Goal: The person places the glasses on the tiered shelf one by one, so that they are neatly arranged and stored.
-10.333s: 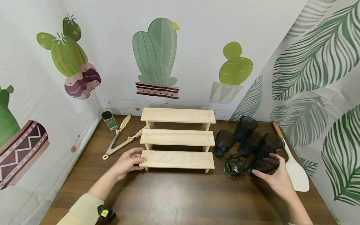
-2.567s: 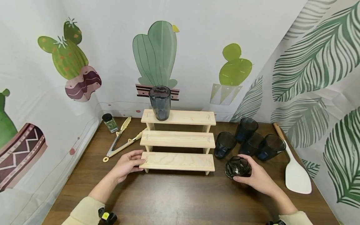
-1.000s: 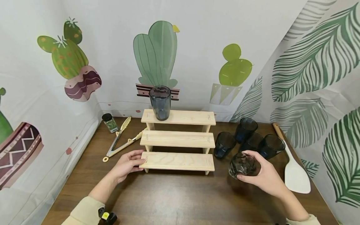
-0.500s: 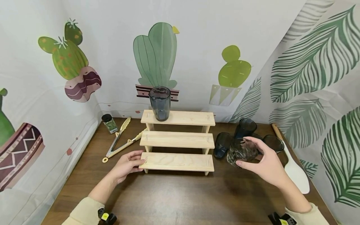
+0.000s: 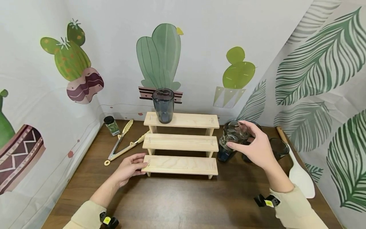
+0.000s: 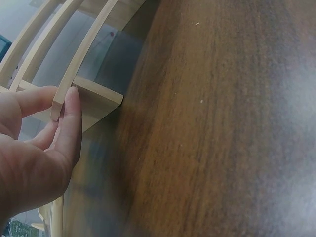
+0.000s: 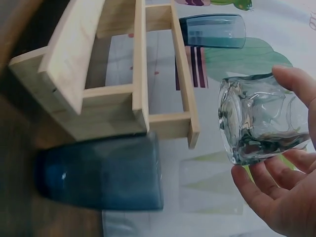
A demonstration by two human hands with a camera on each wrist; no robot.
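A three-tier wooden shelf (image 5: pixel 180 141) stands mid-table. At its left end, my left hand (image 5: pixel 128 168) pinches the lowest board, with the thumb on one face and fingers on the other, seen in the left wrist view (image 6: pixel 37 143). My right hand (image 5: pixel 257 146) holds a short, wavy-sided smoky glass tumbler (image 7: pixel 261 118) by its sides, raised off the table to the right of the shelf. A tall blue glass (image 5: pixel 163 105) stands upright on the top tier's left part. Below the tumbler, another blue glass (image 5: pixel 224 156) stands on the table; my right hand partly hides others behind.
At the back left lie open tongs (image 5: pixel 120 144) beside a black-lidded jar (image 5: pixel 112 125). Along the right edge lies a white spatula (image 5: pixel 303 183) with a wooden handle. A blue glass (image 5: pixel 278 147) stands near it. Patterned cloth walls (image 5: pixel 197 63) border the table.
A tall blue glass has moved from the right group onto the top tier. My right hand has since gripped the short tumbler, lifted it and carried it back and left. The left hand stays put.
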